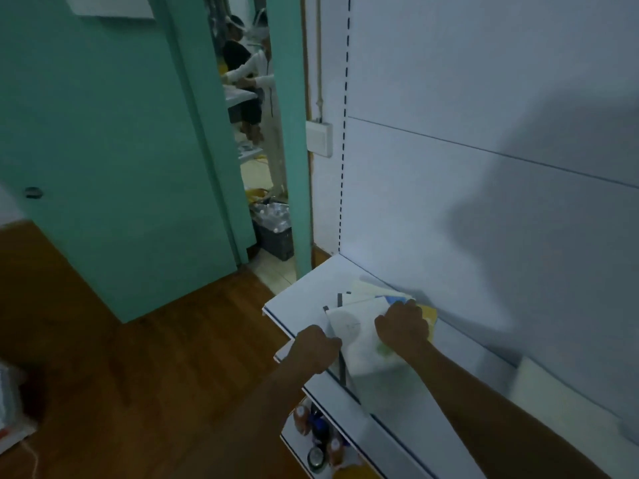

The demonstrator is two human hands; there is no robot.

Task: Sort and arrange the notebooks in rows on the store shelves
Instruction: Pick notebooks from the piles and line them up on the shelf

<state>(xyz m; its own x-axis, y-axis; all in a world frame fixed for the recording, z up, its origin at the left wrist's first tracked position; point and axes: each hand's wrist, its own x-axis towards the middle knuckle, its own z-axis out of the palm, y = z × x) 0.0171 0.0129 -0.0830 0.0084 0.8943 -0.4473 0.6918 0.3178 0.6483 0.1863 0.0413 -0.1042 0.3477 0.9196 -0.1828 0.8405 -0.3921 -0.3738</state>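
Note:
A loose pile of several notebooks lies flat on the white store shelf, near its left end against the back panel. The top one is white with a grey round mark; blue and yellow covers show beneath it. My left hand grips the near left edge of the pile with curled fingers. On the pile's right side my right hand lies on top, fingers bent over the far edge. Another pale notebook leans against the back panel at the far right.
A lower shelf holds small bottles and cans. A green door stands open at the left, with a crate of bottles and people beyond the doorway. Brown wooden floor spreads at the left.

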